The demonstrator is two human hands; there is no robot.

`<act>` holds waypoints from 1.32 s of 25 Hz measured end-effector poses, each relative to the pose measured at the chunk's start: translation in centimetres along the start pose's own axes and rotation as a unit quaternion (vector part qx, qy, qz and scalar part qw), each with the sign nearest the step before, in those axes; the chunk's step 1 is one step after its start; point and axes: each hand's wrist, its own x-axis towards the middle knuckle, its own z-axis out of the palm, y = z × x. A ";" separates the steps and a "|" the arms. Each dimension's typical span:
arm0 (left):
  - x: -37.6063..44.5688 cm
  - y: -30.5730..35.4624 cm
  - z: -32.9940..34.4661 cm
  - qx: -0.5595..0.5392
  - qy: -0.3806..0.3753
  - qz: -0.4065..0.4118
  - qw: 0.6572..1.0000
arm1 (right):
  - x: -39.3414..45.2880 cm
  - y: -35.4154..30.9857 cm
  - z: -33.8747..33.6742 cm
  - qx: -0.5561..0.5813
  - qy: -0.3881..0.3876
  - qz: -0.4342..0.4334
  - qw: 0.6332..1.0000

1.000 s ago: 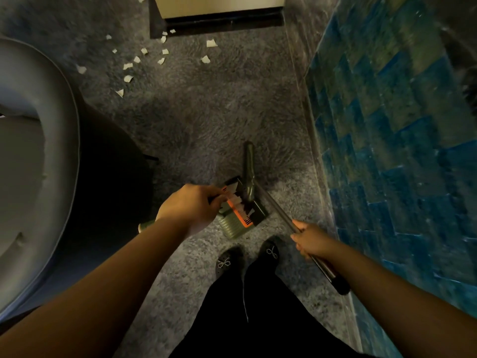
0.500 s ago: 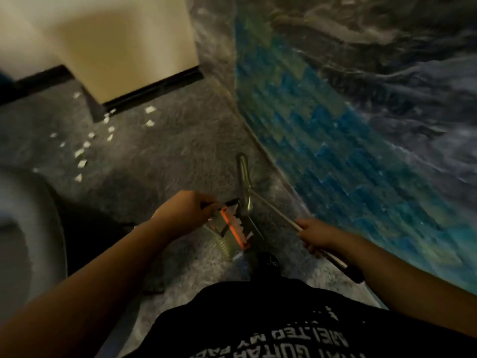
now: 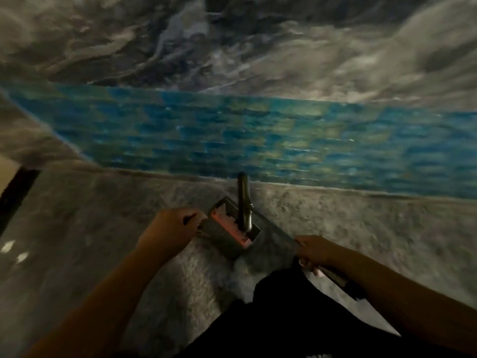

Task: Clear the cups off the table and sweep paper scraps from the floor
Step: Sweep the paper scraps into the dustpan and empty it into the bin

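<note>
Your paper scraps (image 3: 14, 251) sit at the far left edge of the view now, two pale blurred bits on the grey carpet (image 3: 361, 228); a second ago a whole scatter of them lay ahead of you by the cream cabinet (image 3: 6, 171), so you have turned away from the mess toward the blue tiled wall (image 3: 258, 140). No cups or tabletop are in view.

Your left hand (image 3: 171, 232) has its fingers curled and pinching the near-left edge of the dustpan (image 3: 229, 233), the same hold as a second ago. Your right hand (image 3: 316, 251) is wrapped round the broom handle (image 3: 333, 275), which runs from low right up toward the pan. The dark upright handle (image 3: 242, 200) stands from the pan's far side, pointing at the wall. The pan with its orange strip looks to be resting on the carpet just in front of your dark clothing (image 3: 296, 319), though blur makes contact hard to confirm.

My judgement: you have both tools in hand but the sweeping has not begun. Swing back left, carry pan and broom to the scraps, and set the pan lip flat on the pile; carpet will cling to paper, so short firm strokes will probably serve best
</note>
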 end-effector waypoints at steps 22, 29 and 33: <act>0.3 59.2 40.9 0.085 -0.221 0.412 0.880 | -25.4 54.0 -8.8 0.566 0.301 0.207 0.739; 0.9 76.5 53.9 0.069 -0.259 0.511 0.816 | -28.4 66.6 -14.4 0.648 0.375 0.231 0.622; 2.8 86.6 61.5 0.075 -0.294 0.538 0.787 | -29.2 73.7 -20.0 0.682 0.393 0.250 0.564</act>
